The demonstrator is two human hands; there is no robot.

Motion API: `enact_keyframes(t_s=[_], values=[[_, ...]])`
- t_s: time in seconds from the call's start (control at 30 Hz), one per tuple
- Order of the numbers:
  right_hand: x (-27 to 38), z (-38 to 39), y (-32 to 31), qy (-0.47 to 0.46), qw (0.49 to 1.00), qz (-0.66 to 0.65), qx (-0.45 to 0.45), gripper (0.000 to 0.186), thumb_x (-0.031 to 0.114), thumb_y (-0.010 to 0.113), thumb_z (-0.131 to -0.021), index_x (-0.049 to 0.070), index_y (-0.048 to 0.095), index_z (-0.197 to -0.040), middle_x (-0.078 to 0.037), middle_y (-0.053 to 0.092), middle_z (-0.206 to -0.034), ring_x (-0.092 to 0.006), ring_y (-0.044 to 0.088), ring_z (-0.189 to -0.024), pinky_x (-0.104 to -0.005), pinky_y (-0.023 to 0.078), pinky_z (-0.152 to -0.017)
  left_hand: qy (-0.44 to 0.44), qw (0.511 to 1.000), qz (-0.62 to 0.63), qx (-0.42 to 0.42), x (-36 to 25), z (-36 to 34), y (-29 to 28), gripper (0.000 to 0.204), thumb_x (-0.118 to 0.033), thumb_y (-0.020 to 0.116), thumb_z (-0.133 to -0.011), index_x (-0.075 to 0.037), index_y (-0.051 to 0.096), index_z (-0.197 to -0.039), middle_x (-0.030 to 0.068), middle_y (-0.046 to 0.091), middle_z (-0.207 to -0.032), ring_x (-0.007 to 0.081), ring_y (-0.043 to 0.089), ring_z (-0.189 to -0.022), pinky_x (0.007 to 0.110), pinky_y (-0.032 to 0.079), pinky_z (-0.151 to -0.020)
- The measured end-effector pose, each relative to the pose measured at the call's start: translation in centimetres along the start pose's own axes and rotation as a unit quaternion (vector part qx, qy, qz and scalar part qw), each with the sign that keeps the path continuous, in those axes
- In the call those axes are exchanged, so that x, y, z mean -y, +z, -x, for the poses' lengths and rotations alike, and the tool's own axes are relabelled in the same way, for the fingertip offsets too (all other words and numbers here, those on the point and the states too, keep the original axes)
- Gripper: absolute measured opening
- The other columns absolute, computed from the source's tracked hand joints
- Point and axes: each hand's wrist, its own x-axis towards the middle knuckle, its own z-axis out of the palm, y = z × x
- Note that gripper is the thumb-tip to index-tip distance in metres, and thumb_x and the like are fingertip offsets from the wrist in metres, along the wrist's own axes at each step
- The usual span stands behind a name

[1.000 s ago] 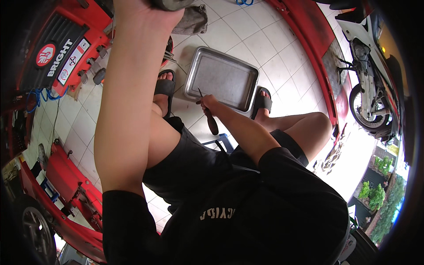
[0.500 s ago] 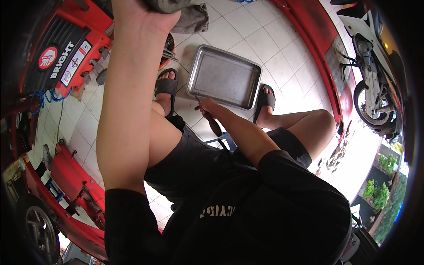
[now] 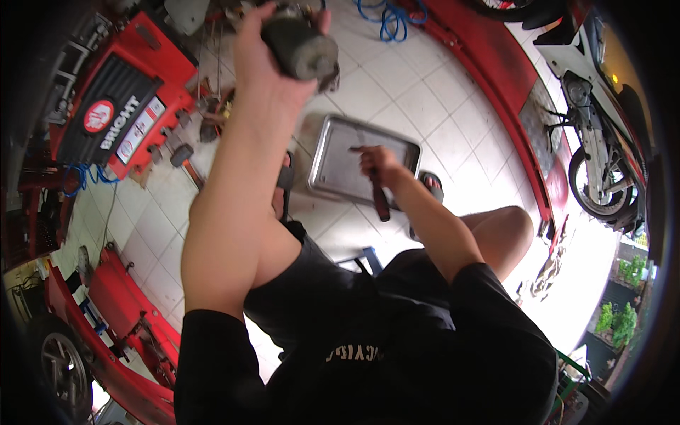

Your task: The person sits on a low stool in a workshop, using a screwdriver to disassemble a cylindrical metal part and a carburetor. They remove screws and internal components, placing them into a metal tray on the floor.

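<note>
My left hand (image 3: 256,53) is raised at the top of the view, its fingers wrapped round a dark cylindrical metal part (image 3: 290,46). The part's round grey end, with a raised hub, faces toward me. My right hand (image 3: 381,168) is closed round a slim hand tool with a dark reddish-brown handle (image 3: 380,202), over the near right part of a shallow metal tray (image 3: 338,166). The handle sticks out below the fist; blur keeps me from telling the tool's working end. The tray lies on the tiled floor between my feet.
A red and black machine (image 3: 117,106) stands at the left, with a hammer (image 3: 183,156) beside it. Blue hose (image 3: 393,21) coils at the far side. Red lift rails (image 3: 489,85) border the floor, and a motorcycle (image 3: 595,134) stands at the right.
In the view, my left hand and the cylindrical part have come lower and to the right, showing more of the part. My right hand has moved up and right with the tool, now over the tray.
</note>
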Motion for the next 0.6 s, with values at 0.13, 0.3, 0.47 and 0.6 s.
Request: enact_keyframes(t_s=[0.13,0.3,0.47,0.6], values=[[12.1,10.2,7.1,-0.089,0.995,-0.044,0.012,0.044,0.048,0.047,-0.105,0.005,0.053,-0.113,-0.005,0.048,-0.071,-0.0206,0.051,-0.065,-0.0392,0.051,-0.071,0.005,0.999,-0.035,-0.004,0.7,1.7,0.8,0.030,-0.018,0.064,-0.091,0.004,0.049,-0.104,0.0200,0.056,-0.099,0.0330,0.064,-0.089,0.050,0.059,-0.094],[13.2,13.4,1.5,0.011,0.997,0.073,-0.001,0.038,0.044,0.060,-0.102,0.007,0.054,-0.108,-0.004,0.050,-0.074,-0.0176,0.050,-0.058,-0.0389,0.050,-0.063,-0.036,0.999,-0.031,-0.018,3.4,1.2,1.9,0.032,-0.016,0.066,-0.091,0.005,0.047,-0.106,0.0194,0.054,-0.102,0.0308,0.062,-0.091,0.048,0.059,-0.095],[14.9,22.6,6.8,-0.192,0.957,0.211,0.054,0.043,0.034,0.048,-0.108,0.003,0.049,-0.137,-0.007,0.056,-0.086,-0.0141,0.052,-0.057,-0.0299,0.048,-0.053,-0.034,0.998,-0.040,-0.035,3.8,1.1,1.2,0.041,-0.017,0.067,-0.092,0.008,0.046,-0.117,0.0221,0.055,-0.110,0.0344,0.062,-0.102,0.049,0.056,-0.102],[14.4,24.1,6.2,-0.241,0.946,0.202,0.076,0.044,0.031,0.045,-0.110,0.000,0.047,-0.141,-0.011,0.058,-0.090,-0.0147,0.057,-0.056,-0.0275,0.049,-0.049,-0.043,0.997,-0.032,-0.049,4.7,1.4,0.6,0.050,-0.022,0.069,-0.090,0.009,0.044,-0.121,0.0238,0.053,-0.114,0.0375,0.059,-0.108,0.051,0.054,-0.104]])
